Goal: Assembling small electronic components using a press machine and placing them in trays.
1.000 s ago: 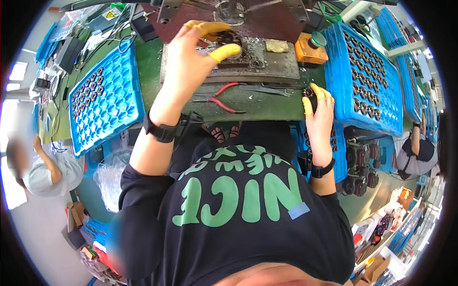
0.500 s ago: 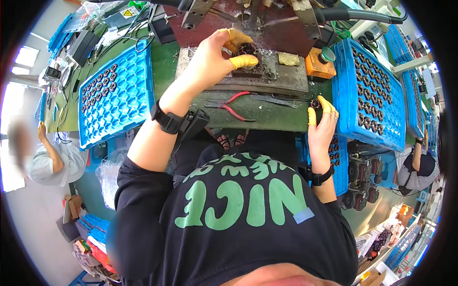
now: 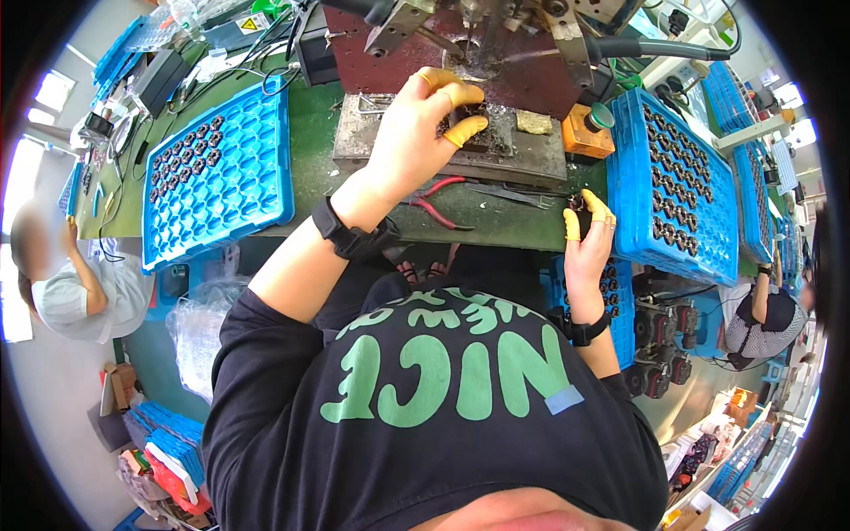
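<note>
My left hand (image 3: 421, 133), yellow cots on its fingers, is closed round a small dark ring-shaped part (image 3: 469, 112), which looks like a wound motor core. It holds this part just over a dark block on the metal base plate (image 3: 540, 162) of a machine. Its fingers hide some of the part and its underside. At the bench's front edge, my right hand (image 3: 588, 243) has its cotted thumb and fingers around a similar dark ring part (image 3: 578, 203), only partly visible. Red-handled pliers (image 3: 436, 211) and a long metal tool (image 3: 509, 193) lie between the hands.
Drill-like machine parts (image 3: 472, 44) stand behind the base plate. A yellowish pad (image 3: 534, 122) rests on it. Beside it is an orange box (image 3: 584, 137) with a green button. Blue trays (image 3: 257, 150) (image 3: 722, 226) of ring parts flank me. Other people sit at both sides.
My left hand has come slightly nearer to me with its ring part, and the forearm now covers part of the pliers. My right hand keeps its hold. The whole view has shifted a little.
</note>
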A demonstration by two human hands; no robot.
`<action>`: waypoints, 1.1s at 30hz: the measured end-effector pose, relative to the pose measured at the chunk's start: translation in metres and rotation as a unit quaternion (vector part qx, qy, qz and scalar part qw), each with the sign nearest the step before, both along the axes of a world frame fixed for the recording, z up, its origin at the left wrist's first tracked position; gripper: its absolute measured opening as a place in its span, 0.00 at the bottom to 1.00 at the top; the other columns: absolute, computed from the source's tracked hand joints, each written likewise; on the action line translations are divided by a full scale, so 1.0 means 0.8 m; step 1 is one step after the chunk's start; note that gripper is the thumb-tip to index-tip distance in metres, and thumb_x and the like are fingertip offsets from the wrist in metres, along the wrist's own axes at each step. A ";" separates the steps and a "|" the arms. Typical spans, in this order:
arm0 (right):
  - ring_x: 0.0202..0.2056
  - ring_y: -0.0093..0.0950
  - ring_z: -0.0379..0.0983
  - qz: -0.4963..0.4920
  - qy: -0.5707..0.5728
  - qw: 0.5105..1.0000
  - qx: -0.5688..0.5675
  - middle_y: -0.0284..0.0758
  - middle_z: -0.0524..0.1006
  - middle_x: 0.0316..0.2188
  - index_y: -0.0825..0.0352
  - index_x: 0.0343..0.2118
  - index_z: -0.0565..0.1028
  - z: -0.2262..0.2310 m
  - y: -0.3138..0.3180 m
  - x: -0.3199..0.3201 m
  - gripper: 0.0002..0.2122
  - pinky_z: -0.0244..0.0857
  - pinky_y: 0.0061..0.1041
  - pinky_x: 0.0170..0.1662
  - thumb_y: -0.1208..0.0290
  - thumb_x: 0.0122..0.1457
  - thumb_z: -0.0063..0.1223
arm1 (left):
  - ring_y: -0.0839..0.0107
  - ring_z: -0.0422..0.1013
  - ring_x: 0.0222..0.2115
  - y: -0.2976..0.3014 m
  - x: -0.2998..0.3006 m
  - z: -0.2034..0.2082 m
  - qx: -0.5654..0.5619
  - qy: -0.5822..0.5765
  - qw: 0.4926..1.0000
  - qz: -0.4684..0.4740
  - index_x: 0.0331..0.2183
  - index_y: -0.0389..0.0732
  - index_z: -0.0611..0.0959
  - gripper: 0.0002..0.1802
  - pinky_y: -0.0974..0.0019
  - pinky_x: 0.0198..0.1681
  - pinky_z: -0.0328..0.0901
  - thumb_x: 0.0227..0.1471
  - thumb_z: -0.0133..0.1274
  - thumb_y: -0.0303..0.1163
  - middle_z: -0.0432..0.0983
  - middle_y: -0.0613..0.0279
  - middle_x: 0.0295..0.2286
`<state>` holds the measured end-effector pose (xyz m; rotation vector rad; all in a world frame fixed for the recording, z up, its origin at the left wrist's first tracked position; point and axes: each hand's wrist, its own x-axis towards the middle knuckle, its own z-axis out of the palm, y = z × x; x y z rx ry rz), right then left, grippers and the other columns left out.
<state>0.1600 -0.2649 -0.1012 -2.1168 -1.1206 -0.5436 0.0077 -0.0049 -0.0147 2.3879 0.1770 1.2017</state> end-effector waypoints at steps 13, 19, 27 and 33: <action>0.49 0.43 0.69 0.080 0.004 0.996 0.030 0.46 0.74 0.46 0.71 0.46 0.73 0.111 0.078 0.053 0.16 0.61 0.36 0.54 0.68 0.58 0.53 | 0.54 0.68 0.49 0.026 -0.075 0.025 -0.074 0.148 0.986 -0.001 0.47 0.36 0.78 0.30 0.58 0.53 0.62 0.45 0.64 0.43 0.75 0.50 0.45; 0.43 0.46 0.70 0.033 -0.045 0.998 0.023 0.47 0.74 0.40 0.69 0.40 0.75 0.086 0.091 0.060 0.15 0.65 0.41 0.47 0.68 0.50 0.53 | 0.60 0.70 0.48 0.230 -0.307 -0.042 -0.118 0.332 0.914 0.200 0.47 0.33 0.78 0.20 0.59 0.53 0.63 0.52 0.56 0.28 0.75 0.50 0.46; 0.50 0.43 0.63 0.137 -0.019 0.977 0.161 0.41 0.69 0.43 0.64 0.45 0.67 0.035 0.034 0.021 0.20 0.59 0.40 0.53 0.69 0.50 0.62 | 0.58 0.71 0.48 0.279 -0.057 -0.150 -0.085 0.226 0.964 -0.111 0.48 0.28 0.77 0.22 0.60 0.55 0.62 0.55 0.56 0.31 0.73 0.45 0.48; 0.49 0.41 0.64 0.082 -0.014 0.987 0.135 0.38 0.67 0.43 0.63 0.46 0.66 0.004 0.007 0.004 0.22 0.61 0.38 0.52 0.69 0.50 0.63 | 0.58 0.72 0.48 0.232 0.034 -0.182 -0.077 0.253 0.955 -0.130 0.48 0.28 0.77 0.21 0.60 0.55 0.63 0.55 0.56 0.31 0.74 0.45 0.48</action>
